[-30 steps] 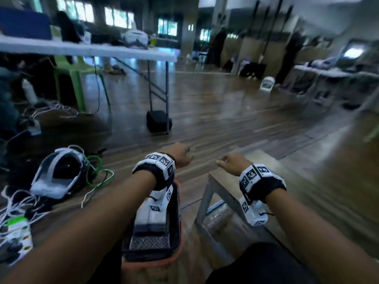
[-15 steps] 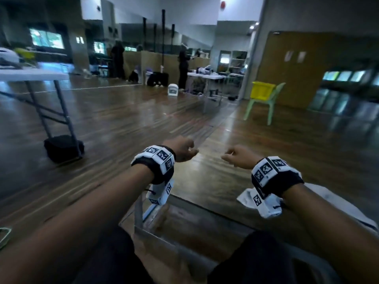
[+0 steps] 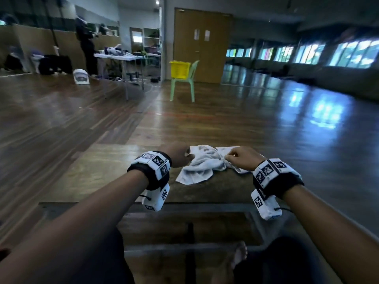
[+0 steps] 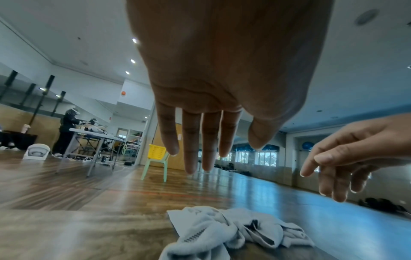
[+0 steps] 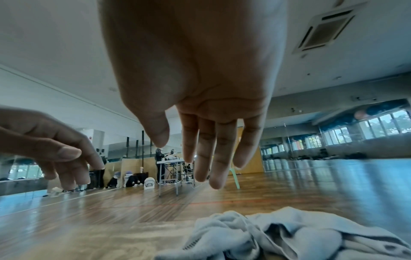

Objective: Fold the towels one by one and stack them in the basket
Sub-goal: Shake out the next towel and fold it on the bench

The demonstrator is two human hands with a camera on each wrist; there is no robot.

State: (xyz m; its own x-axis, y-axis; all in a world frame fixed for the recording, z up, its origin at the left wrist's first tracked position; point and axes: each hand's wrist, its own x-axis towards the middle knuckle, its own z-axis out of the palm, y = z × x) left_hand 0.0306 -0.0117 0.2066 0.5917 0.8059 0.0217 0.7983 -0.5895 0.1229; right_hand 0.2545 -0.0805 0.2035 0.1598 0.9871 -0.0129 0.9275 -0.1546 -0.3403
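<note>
Crumpled towel (image 3: pixel 202 163) now in view; left hand (image 3: pixel 178 155), right hand (image 3: pixel 242 158) above it, fingers (image 4: pixel 191 149) extended, empty.

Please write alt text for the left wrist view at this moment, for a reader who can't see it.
Seen from the wrist, the left hand hangs open, fingers straight, above a crumpled white towel on a wooden table. The right hand reaches in from the right, fingers loosely extended, holding nothing. Behind lie a glossy wooden floor and a green chair carrying a yellow basket.

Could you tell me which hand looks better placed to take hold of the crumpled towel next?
Probably the right hand: it hovers over the crumpled white towel's bunched middle, fingers open. The left hand is open too, only at the towel's left edge.
</note>
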